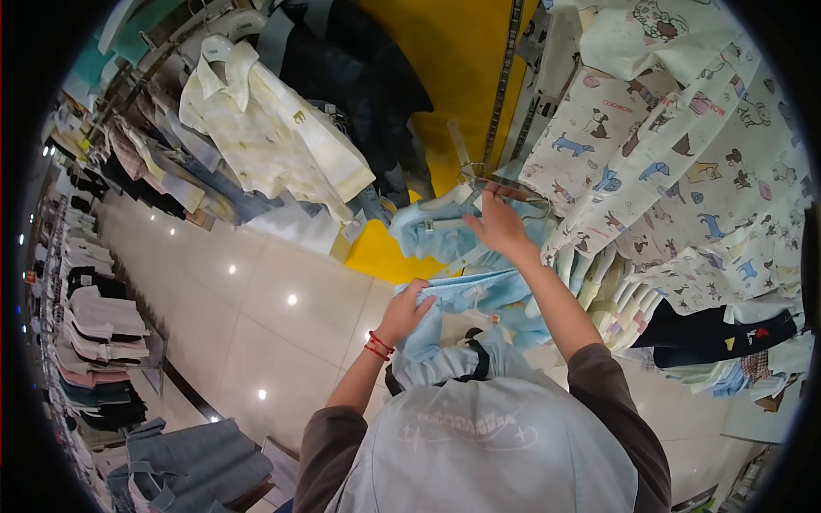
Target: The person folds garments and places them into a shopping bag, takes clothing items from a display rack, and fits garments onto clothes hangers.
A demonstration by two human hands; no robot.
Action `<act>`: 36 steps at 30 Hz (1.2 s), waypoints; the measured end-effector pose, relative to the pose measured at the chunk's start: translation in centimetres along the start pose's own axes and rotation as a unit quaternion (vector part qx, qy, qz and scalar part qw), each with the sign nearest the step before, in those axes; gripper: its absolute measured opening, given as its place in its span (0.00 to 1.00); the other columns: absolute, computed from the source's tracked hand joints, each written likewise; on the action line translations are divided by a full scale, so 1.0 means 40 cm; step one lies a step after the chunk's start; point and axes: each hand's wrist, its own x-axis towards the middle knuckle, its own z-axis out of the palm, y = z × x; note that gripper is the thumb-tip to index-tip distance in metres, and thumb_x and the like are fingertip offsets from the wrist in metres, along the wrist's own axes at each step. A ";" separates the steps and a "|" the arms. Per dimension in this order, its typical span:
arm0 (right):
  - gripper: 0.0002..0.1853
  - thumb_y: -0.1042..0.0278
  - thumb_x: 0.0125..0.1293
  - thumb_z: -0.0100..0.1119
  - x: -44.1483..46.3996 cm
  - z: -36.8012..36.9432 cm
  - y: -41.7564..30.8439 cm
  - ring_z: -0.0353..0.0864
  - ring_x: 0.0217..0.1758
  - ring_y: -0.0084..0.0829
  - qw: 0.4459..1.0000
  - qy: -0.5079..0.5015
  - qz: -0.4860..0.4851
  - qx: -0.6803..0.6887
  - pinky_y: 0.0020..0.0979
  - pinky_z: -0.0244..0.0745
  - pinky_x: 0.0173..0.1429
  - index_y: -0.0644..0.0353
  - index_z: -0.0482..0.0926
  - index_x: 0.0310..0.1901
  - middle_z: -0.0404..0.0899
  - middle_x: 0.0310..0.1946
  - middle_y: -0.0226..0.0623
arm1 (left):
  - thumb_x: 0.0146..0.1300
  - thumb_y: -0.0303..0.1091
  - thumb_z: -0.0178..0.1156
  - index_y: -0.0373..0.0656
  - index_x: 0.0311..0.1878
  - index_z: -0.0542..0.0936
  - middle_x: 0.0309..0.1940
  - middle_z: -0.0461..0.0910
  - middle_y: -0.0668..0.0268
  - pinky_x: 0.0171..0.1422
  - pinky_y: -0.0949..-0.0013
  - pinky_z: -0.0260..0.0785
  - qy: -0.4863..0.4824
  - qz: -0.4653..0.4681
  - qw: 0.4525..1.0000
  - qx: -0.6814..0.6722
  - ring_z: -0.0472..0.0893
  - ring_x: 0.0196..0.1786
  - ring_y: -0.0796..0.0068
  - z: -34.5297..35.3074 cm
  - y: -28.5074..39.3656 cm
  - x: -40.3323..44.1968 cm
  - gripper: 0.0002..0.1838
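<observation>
Nearest to us, at six o'clock, we saw the wearer's pale grey top [479,440], with a faint printed emblem across it. Just beyond, a little below the middle of the view, we found the left hand [400,315], a red bracelet [378,344] at its wrist. Its thumb and fingers were clamped on the edge of a light-blue garment [483,295]. We noted the garment's soft, creased cloth and the band along its upper edge. It stretched from the left hand toward three o'clock and lay below the right hand [500,224], between six and seven o'clock from it.

The right hand was at the hanger fittings [470,171], thumb spread apart from the fingers; we could not tell whether those fingers had closed on anything. Toward nine o'clock from it hung another light-blue piece [445,239], and we could not make out whether the two were joined. The garment's lowest folds were hidden behind the grey top, and the right forearm [552,295] crossed in front of its far end.

Farther off, we saw a cream shirt [265,128] between ten and eleven o'clock and dog-print garments [658,158] at two o'clock, cut off by the view's edge. Pale floor tiles [274,282] lay toward nine o'clock, and beyond them we saw folded clothes [107,312], too small to tell apart.
</observation>
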 end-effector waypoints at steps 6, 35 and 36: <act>0.29 0.52 0.63 0.52 0.005 -0.030 -0.015 0.76 0.47 0.50 0.998 -0.041 -0.009 0.056 0.42 0.71 0.49 0.65 0.62 0.58 0.77 0.40 0.54 | 0.61 0.39 0.57 0.43 0.48 0.67 0.40 0.78 0.51 0.44 0.58 0.69 0.022 0.037 0.998 -0.038 0.77 0.42 0.47 0.011 -0.019 0.026 0.17; 0.15 0.71 0.47 0.66 -0.032 -0.023 -0.011 0.60 0.64 0.48 0.957 -0.084 -0.199 -0.194 0.42 0.68 0.57 0.51 0.81 0.40 0.43 0.70 0.49 | 0.60 0.42 0.58 0.40 0.46 0.71 0.32 0.79 0.48 0.38 0.57 0.70 -0.011 0.017 1.000 0.003 0.79 0.35 0.48 0.033 -0.044 0.091 0.18; 0.14 0.71 0.49 0.65 -0.030 -0.011 -0.003 0.59 0.65 0.48 0.950 -0.076 -0.201 -0.225 0.43 0.68 0.58 0.51 0.81 0.40 0.43 0.70 0.49 | 0.60 0.43 0.58 0.40 0.46 0.71 0.31 0.79 0.48 0.38 0.56 0.70 -0.003 0.025 1.000 0.001 0.79 0.34 0.48 0.041 -0.047 0.089 0.18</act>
